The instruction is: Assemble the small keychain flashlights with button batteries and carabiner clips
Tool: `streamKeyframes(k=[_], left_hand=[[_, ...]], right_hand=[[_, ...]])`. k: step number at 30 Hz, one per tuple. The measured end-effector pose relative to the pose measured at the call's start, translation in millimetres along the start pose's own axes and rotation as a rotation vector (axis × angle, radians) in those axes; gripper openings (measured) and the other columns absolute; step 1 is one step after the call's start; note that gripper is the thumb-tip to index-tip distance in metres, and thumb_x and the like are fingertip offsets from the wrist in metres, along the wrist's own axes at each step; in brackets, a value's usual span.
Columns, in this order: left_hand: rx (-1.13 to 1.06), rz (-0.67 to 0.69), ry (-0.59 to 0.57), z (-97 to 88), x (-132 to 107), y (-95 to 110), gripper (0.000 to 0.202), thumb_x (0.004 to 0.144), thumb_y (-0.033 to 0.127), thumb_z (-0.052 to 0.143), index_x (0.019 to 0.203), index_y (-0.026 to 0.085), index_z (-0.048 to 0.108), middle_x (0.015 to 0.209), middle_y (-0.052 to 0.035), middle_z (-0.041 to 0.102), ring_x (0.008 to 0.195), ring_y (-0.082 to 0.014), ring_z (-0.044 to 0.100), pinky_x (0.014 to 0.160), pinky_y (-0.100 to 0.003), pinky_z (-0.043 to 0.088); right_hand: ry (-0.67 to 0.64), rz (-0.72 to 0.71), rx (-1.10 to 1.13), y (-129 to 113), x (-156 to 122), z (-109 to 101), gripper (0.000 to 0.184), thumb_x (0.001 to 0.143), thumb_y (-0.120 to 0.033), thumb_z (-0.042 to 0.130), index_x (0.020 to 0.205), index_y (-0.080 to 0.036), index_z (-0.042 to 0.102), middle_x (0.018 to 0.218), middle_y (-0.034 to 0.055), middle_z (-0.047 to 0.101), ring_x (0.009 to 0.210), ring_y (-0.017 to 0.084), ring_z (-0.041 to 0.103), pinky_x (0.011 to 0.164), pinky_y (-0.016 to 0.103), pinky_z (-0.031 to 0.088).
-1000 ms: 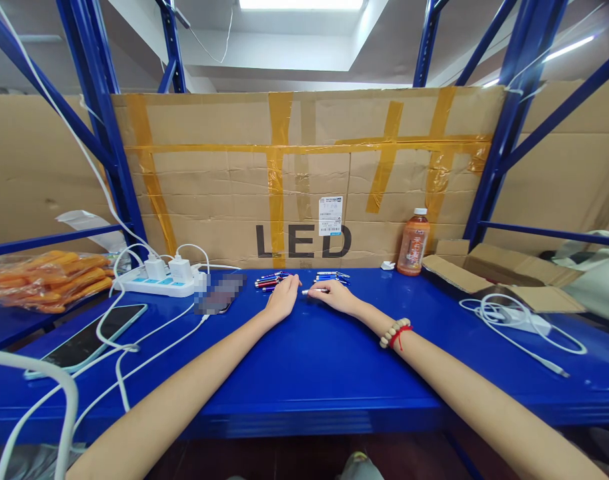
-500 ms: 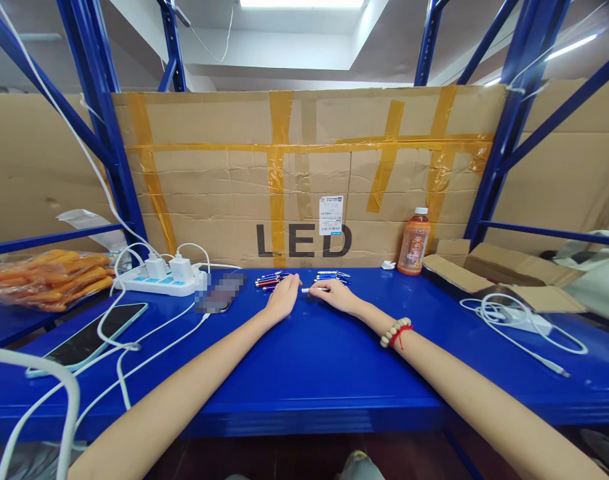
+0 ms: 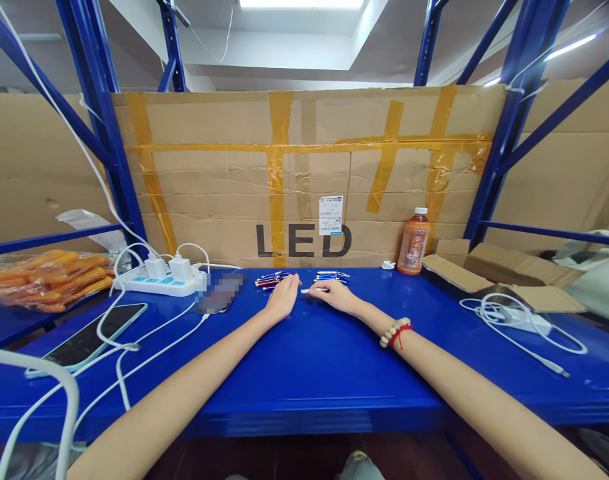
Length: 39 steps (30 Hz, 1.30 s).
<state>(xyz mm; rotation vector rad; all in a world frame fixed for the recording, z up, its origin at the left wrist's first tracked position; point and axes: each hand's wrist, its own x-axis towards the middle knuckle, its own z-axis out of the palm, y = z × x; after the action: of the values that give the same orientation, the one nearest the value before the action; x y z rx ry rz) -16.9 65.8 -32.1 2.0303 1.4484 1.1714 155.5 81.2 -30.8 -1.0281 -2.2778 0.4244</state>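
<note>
My right hand (image 3: 337, 295) is closed on a pen (image 3: 307, 291), whose silvery end sticks out to the left just above the blue tabletop. Beside it, my left hand (image 3: 283, 297) rests on its edge with the fingers stretched forward; I see no object in it, though its palm side is partly hidden. Left of that hand lies a pile of blue and red pens (image 3: 267, 281), partly covered by the fingers. Behind my right hand is a second group of pens, mostly blue (image 3: 333, 274), lying side by side.
Leftward are a dark phone (image 3: 226, 293), a light-blue-edged phone (image 3: 91, 339), a power strip (image 3: 157, 287) and white cables. An orange drink bottle (image 3: 413, 241) stands at the back right, near an open cardboard box (image 3: 504, 267) and a coiled charger cable (image 3: 519, 319).
</note>
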Motion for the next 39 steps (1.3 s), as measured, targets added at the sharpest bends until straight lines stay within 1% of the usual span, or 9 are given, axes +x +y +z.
streamKeyframes(k=[6, 11, 19, 24, 30, 35, 39], left_hand=[[-0.001, 0.001, -0.002, 0.2, 0.1, -0.2, 0.038, 0.092, 0.041, 0.034, 0.086, 0.013, 0.059, 0.086, -0.0043, 0.062, 0.082, -0.0153, 0.058, 0.08, -0.036, 0.043], [0.003, -0.001, -0.006, -0.5, -0.9, 1.3, 0.037, 0.092, 0.042, 0.035, 0.086, 0.013, 0.059, 0.086, -0.0042, 0.062, 0.082, -0.0153, 0.058, 0.08, -0.036, 0.044], [0.011, -0.005, -0.002, -0.3, -0.3, 0.8, 0.038, 0.092, 0.041, 0.035, 0.086, 0.013, 0.06, 0.086, -0.0042, 0.063, 0.083, -0.0155, 0.059, 0.081, -0.037, 0.044], [0.015, -0.009, -0.007, 0.3, 0.3, -0.4, 0.037, 0.091, 0.042, 0.036, 0.088, 0.013, 0.059, 0.087, -0.0043, 0.062, 0.083, -0.0156, 0.058, 0.081, -0.037, 0.044], [0.013, -0.01, -0.008, 0.9, 0.7, -1.4, 0.038, 0.092, 0.042, 0.035, 0.087, 0.014, 0.059, 0.086, -0.0042, 0.062, 0.082, -0.0156, 0.058, 0.08, -0.037, 0.044], [0.013, -0.014, -0.01, 0.7, 0.5, -0.9, 0.038, 0.092, 0.042, 0.035, 0.087, 0.013, 0.059, 0.086, -0.0042, 0.062, 0.082, -0.0156, 0.058, 0.08, -0.037, 0.044], [0.012, -0.008, -0.01, 0.4, 0.1, -0.2, 0.036, 0.091, 0.042, 0.037, 0.087, 0.013, 0.059, 0.087, -0.0043, 0.062, 0.083, -0.0155, 0.058, 0.08, -0.037, 0.044]], right_hand=[[-0.001, -0.001, 0.002, -0.3, -0.3, 0.0, 0.03, 0.084, -0.04, 0.049, 0.081, -0.018, 0.069, 0.081, 0.0027, 0.067, 0.076, 0.016, 0.058, 0.068, 0.024, 0.041], [0.019, 0.007, -0.003, -0.2, -0.5, 0.1, 0.032, 0.084, -0.04, 0.048, 0.082, -0.017, 0.069, 0.078, 0.0027, 0.066, 0.074, 0.016, 0.056, 0.066, 0.024, 0.04], [0.043, 0.005, -0.003, -0.5, -1.7, 1.5, 0.038, 0.08, -0.05, 0.052, 0.075, -0.016, 0.069, 0.07, 0.0022, 0.064, 0.064, 0.014, 0.054, 0.057, 0.022, 0.037], [0.052, -0.001, 0.002, -1.6, -1.8, 1.5, 0.034, 0.079, -0.047, 0.055, 0.077, -0.017, 0.07, 0.073, 0.0024, 0.066, 0.068, 0.015, 0.056, 0.058, 0.022, 0.038], [0.083, 0.02, -0.009, 0.2, -0.9, 2.9, 0.033, 0.08, -0.045, 0.053, 0.077, -0.016, 0.069, 0.071, 0.0024, 0.065, 0.066, 0.014, 0.055, 0.056, 0.022, 0.037], [0.073, 0.013, -0.01, 1.7, -0.7, 3.2, 0.031, 0.08, -0.044, 0.054, 0.077, -0.017, 0.07, 0.074, 0.0024, 0.066, 0.068, 0.015, 0.057, 0.059, 0.022, 0.039], [0.07, 0.002, -0.014, 2.2, -0.7, 3.0, 0.032, 0.082, -0.044, 0.051, 0.081, -0.017, 0.069, 0.076, 0.0027, 0.067, 0.071, 0.016, 0.058, 0.061, 0.023, 0.04]])
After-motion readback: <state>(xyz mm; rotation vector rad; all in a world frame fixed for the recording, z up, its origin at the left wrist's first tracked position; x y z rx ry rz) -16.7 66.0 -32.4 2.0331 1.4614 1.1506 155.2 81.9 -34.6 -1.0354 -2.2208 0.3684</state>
